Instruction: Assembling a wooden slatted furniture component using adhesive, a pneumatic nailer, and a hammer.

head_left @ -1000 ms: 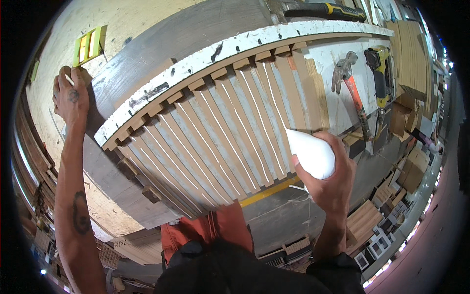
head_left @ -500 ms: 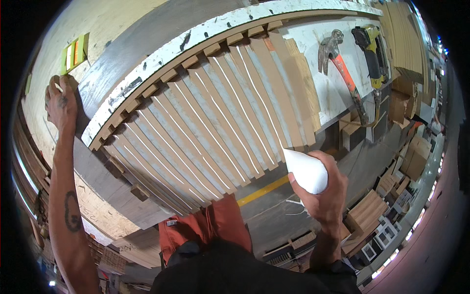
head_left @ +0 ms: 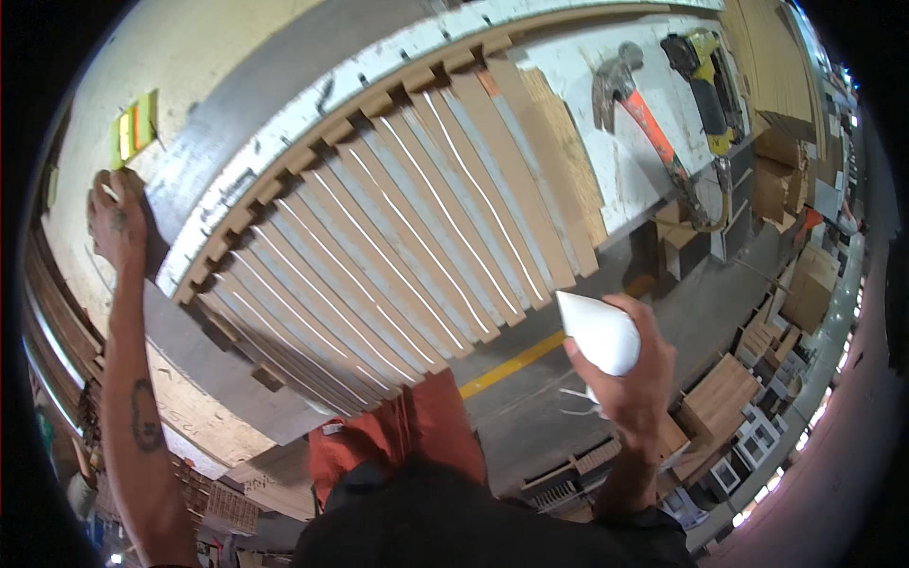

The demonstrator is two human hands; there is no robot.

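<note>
Just off the near right corner of the slats (head_left: 402,222), I saw on my feed the right hand (head_left: 639,369) with its fingers and thumb closed around a white bottle (head_left: 604,336), whose pointed tip came close to the slat ends; whether it touched them, I couldn't tell. Their near ends made a ragged, stepped edge, and past it gray floor (head_left: 525,402) with a yellow stripe (head_left: 511,365) left the bottle room to move. Along the slats' far edge ran a white rail (head_left: 379,71). Left of the slats, the left hand (head_left: 117,227) was on a pale board (head_left: 74,222), a small pale stick (head_left: 110,192) between its fingers; how firmly it gripped, I couldn't tell. Thin white lines (head_left: 484,192) ran lengthwise on the slats. To their right, a hammer (head_left: 651,125) and a power tool (head_left: 703,95) lay on a white tabletop (head_left: 614,185). Farther right of the slats, cardboard boxes (head_left: 805,284) stood about the workshop.
</note>
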